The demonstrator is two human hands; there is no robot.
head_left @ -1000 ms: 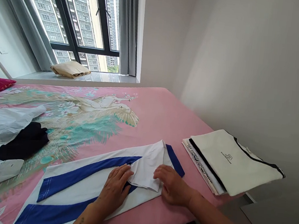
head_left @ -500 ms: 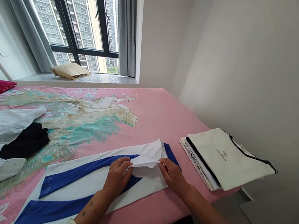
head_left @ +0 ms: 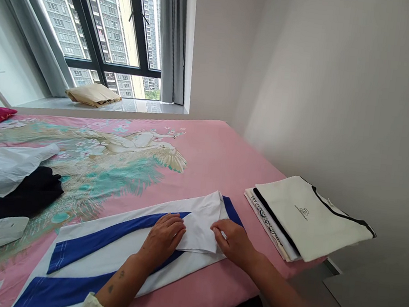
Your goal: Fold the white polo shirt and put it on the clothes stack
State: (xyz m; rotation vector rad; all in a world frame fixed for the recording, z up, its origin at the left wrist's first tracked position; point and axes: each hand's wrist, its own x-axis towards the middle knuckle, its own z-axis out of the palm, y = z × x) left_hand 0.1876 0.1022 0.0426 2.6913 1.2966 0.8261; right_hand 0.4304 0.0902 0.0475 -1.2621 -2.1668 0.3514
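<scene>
A white garment with broad blue stripes point(head_left: 98, 247), probably a shirt, lies folded lengthwise on the bed. On its right part, a white flap, likely a sleeve point(head_left: 198, 234), is laid flat across it. My left hand point(head_left: 165, 238) rests on the garment at the flap's left edge, fingers stretched out and holding nothing. At the flap's right edge is my right hand point(head_left: 233, 240); its fingers are bent and slightly apart from the thumb, with no cloth visibly pinched. My palms hide parts of the cloth beneath.
A stack of folded clothes topped by a cream shirt point(head_left: 304, 219) sits at the bed's right edge. White clothing point(head_left: 3, 170) and a black cloth point(head_left: 30, 195) lie at left on the pink bedsheet point(head_left: 211, 159). A beige bundle point(head_left: 93, 94) is on the windowsill.
The white flap, held raised between both hands before, now lies flat on the garment. My right hand has loosened from its edge. The view has shifted slightly.
</scene>
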